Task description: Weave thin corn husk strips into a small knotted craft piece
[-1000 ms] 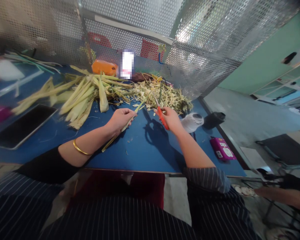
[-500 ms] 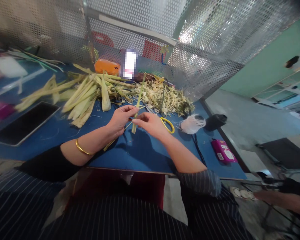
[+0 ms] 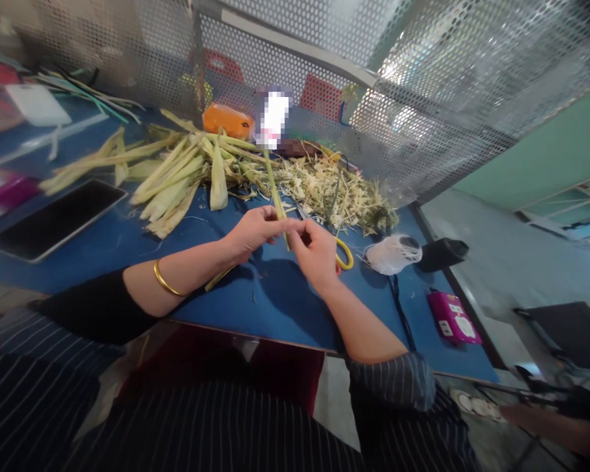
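Between both hands, above the blue table, a narrow pale-green strip of plant leaf (image 3: 273, 183) stands up and leans left. My left hand (image 3: 256, 235) is closed on it, thumb and fingers pinching its lower part. Against the left fingertips, my right hand (image 3: 314, 254) is closed too, pinching at the strip's lower end, which is partly hidden. Scissors with yellow handles (image 3: 345, 253) lie beside and partly behind the right hand. A pile of long leaf strips (image 3: 177, 177) lies beyond the left hand, and a heap of pale shredded pieces (image 3: 332, 190) is beyond the right.
On the blue table (image 3: 295, 314) are a tablet (image 3: 56, 219), a white thread spool (image 3: 392, 254), a black spool (image 3: 442, 254), a purple packet (image 3: 453, 317) and an orange packet (image 3: 227, 120). A perforated metal screen (image 3: 285, 59) stands along the back.
The view has shifted slightly. My right hand has moved up the strip and come against the left fingertips, and the strip now leans left rather than right.
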Motion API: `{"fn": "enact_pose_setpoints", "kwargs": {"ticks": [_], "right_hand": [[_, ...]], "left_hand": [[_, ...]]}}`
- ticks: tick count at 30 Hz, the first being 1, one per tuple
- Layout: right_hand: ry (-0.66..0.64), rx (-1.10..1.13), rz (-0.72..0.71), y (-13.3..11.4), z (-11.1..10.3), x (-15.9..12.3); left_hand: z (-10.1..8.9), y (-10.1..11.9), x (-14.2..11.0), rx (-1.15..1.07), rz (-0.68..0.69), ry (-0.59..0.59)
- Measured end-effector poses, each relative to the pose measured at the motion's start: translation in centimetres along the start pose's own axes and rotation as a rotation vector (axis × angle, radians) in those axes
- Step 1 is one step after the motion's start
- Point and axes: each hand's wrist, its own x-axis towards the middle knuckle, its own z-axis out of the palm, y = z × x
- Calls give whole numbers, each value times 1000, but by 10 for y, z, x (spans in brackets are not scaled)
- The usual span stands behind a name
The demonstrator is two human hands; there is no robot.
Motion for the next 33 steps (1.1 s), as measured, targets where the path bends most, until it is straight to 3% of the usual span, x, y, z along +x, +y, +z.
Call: {"fn": "enact_pose_setpoints", "kwargs": {"ticks": [3, 8, 14, 18, 21, 23, 25, 27, 29, 31, 33], "right_hand": [[16, -41, -38, -1, 2, -3], [-1, 241, 75, 1, 2, 0], [94, 172, 10, 0, 0, 1], [181, 153, -11, 4, -1, 4], [248, 176, 35, 9, -3, 9], [268, 151, 45, 11, -5, 11], [250, 70, -6, 11, -7, 11], [183, -18, -96, 10, -8, 10], [101, -35, -154, 10, -9, 9], [20, 27, -139, 11, -8, 9], [-59, 164, -52, 12, -7, 11]], "left_hand": [[2, -1, -2, 38, 24, -50], [3, 0, -1, -26, 47, -34], [5, 5, -3, 13, 146, -3], [4, 3, 0, -15, 143, 3], [1, 0, 3, 38, 162, 85], [-1, -1, 2, 209, 308, 195], [-3, 1, 0, 478, 557, 252], [-6, 5, -3, 771, 792, 172], [-9, 11, -4, 1012, 942, 27], [-12, 16, -2, 1166, 1016, -68], [-16, 18, 1, 1236, 1059, -92]]}}
